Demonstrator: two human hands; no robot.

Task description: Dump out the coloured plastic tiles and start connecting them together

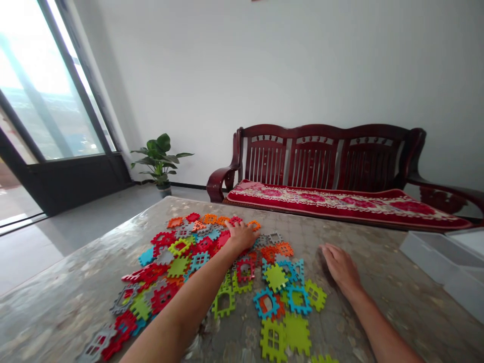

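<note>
Colourful plastic interlocking tiles with toothed edges lie heaped on the table; some are solid, like the green square tile (276, 277), and others have window cut-outs, like the blue frame tile (298, 298). My left hand (241, 235) reaches over the far side of the heap, its fingers spread on the tiles near an orange tile (254, 225). Whatever lies under its palm is hidden. To the right of the tiles, my right hand (341, 264) rests on the table with its fingers stretched out and nothing visible in it.
The table (363, 242) has a patterned covering. Translucent plastic bins (442, 257) stand at its right edge. Behind it is a dark red wooden bench (313, 156) with a floral red cushion (321, 199). A potted plant (159, 159) and a glass door (49, 91) are at the left.
</note>
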